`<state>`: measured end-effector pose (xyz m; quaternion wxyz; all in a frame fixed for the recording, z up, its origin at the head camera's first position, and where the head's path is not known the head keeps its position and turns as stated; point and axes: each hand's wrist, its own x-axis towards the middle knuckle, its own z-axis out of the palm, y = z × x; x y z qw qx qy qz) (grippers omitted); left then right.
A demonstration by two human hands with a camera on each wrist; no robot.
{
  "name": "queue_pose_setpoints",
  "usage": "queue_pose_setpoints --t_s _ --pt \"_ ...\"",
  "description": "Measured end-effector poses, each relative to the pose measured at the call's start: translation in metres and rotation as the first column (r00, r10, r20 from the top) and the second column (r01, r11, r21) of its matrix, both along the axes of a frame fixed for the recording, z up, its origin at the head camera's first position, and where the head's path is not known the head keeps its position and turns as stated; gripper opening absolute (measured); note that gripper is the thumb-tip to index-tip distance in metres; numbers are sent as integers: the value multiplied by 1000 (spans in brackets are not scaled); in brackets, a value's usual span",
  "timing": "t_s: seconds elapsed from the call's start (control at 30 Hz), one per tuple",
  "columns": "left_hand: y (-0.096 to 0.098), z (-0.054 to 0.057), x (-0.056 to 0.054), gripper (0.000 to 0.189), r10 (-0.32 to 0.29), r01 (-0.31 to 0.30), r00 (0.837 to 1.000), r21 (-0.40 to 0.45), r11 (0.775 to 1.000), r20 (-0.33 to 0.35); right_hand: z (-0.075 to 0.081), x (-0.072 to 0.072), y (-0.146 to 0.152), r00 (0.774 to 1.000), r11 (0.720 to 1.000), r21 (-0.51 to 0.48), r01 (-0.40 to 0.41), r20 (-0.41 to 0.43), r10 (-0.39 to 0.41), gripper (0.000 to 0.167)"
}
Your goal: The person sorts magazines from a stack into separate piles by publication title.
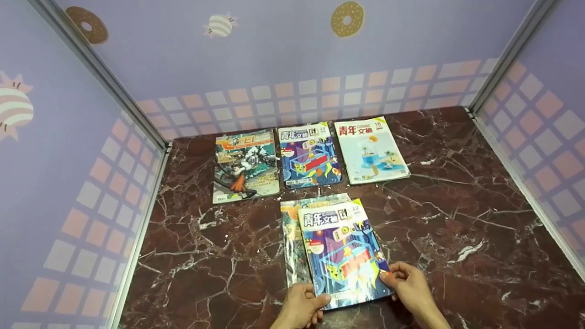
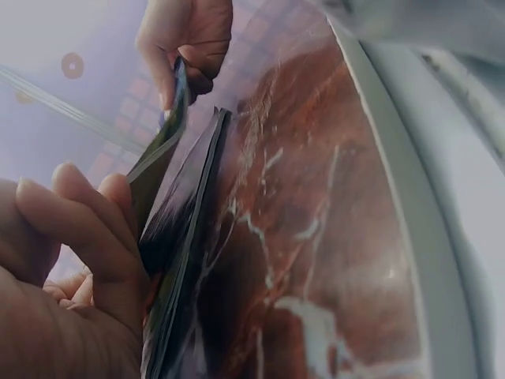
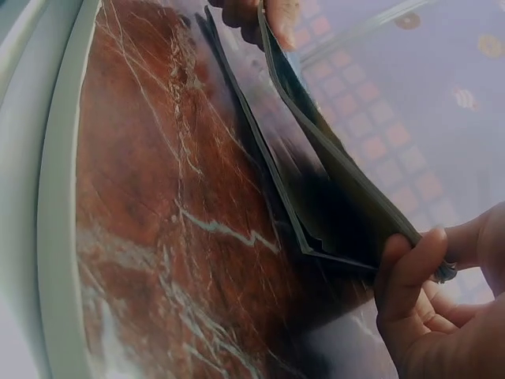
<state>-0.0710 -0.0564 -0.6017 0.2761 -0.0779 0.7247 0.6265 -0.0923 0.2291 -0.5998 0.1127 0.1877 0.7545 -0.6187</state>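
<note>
Both hands hold a magazine with a dark blue illustrated cover [image 1: 343,256] by its near end. My left hand [image 1: 301,304] pinches its near left corner, thumb on the cover. At the near right edge, my right hand [image 1: 411,285] grips with the thumb on top and fingers beneath. A second magazine with an orange title [image 1: 290,237] lies partly hidden under it on the table. In the right wrist view, the near edge of the held magazine [image 3: 347,181] is raised off the magazine below [image 3: 264,158], leaving a wedge-shaped gap.
Farther back on the dark red marbled tabletop [image 1: 219,265] lie three magazines in a row: one with an orange title [image 1: 247,167], a blue one [image 1: 311,155], and a pale one with palm trees [image 1: 372,151]. Purple panels [image 1: 283,50] enclose the back and sides.
</note>
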Motion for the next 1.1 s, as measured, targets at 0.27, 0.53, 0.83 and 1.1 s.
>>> queue_pose_setpoints --t_s 0.27,0.53,0.83,1.1 --pt "-6 2 -6 48 12 -10 998 36 999 -57 3 -8 -5 998 1000 -15 7 -56 -7 14" --pt "-14 8 -23 49 57 -54 991 25 998 -119 9 -29 -16 987 999 -28 23 -155 -27 14" --pt "-23 17 -50 53 40 -40 977 2 999 -209 16 -51 -27 970 996 -69 48 -237 -63 15" --pt "-28 25 -70 50 58 -87 952 -84 993 -300 16 -72 -36 953 997 -45 55 -296 -66 14"
